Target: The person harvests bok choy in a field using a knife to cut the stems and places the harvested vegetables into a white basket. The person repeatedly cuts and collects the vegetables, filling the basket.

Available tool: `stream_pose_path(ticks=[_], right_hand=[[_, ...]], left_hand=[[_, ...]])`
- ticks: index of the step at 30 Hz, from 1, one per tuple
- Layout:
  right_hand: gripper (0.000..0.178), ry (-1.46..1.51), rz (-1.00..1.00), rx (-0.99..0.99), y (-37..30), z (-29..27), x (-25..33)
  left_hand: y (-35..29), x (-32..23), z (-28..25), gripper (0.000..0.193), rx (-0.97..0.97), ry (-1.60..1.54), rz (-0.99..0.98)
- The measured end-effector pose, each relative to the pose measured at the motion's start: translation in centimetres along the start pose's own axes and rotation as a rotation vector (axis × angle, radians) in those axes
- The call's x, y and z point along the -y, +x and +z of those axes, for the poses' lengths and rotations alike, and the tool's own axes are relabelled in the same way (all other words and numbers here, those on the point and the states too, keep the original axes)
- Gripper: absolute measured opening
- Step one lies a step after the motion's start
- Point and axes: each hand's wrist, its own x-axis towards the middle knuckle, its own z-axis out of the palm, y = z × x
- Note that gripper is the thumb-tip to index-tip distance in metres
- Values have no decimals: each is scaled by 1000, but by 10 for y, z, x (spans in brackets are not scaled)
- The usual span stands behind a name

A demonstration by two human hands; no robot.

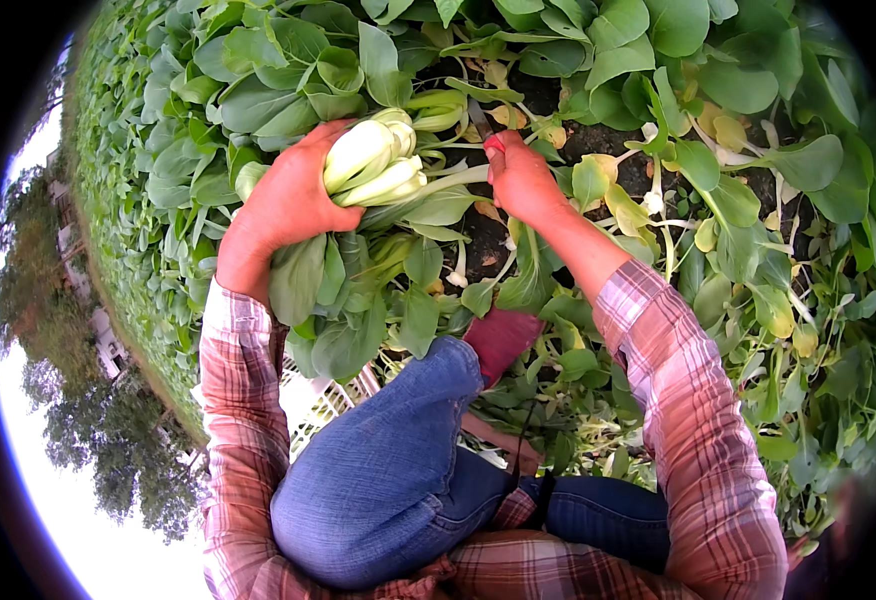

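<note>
My left hand (293, 190) is wrapped round a bunch of bok choy (373, 155), its pale cut stem ends facing right and its green leaves hanging below my wrist. To the right, my right hand (523, 180) is closed on a knife (479, 120) with a red handle; its dark blade points up and away. A single pale stalk (458, 180) runs between the bunch and the fingers of my right hand; whether those fingers pinch it I cannot tell. Just beyond the bunch, another bok choy base (438, 105) shows among leaves.
Dense growing bok choy (188, 130) fills the far and left side. Cut stalks and yellowed leaves (608, 190) lie on dark soil at the right. A white plastic crate (318, 405) stands beside my bent knee (378, 440), and a dark red boot (503, 340) is among the leaves.
</note>
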Motion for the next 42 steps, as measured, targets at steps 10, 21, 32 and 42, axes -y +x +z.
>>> stream_pose_path(ticks=[10, 21, 32, 42], right_hand=[[23, -215, -217, -122, -26, -11, 9], [22, -252, -36, -103, -6, 1, 22], [23, -266, 11, 20, 16, 5, 27], [25, -486, 35, 381, 10, -27, 29]], left_hand=[[-4, 6, 3, 79, -9, 31, 37], [-9, -3, 6, 76, 4, 95, 57], [-12, 6, 11, 77, -28, 83, 41], [-37, -5, 23, 78, -98, 187, 48]])
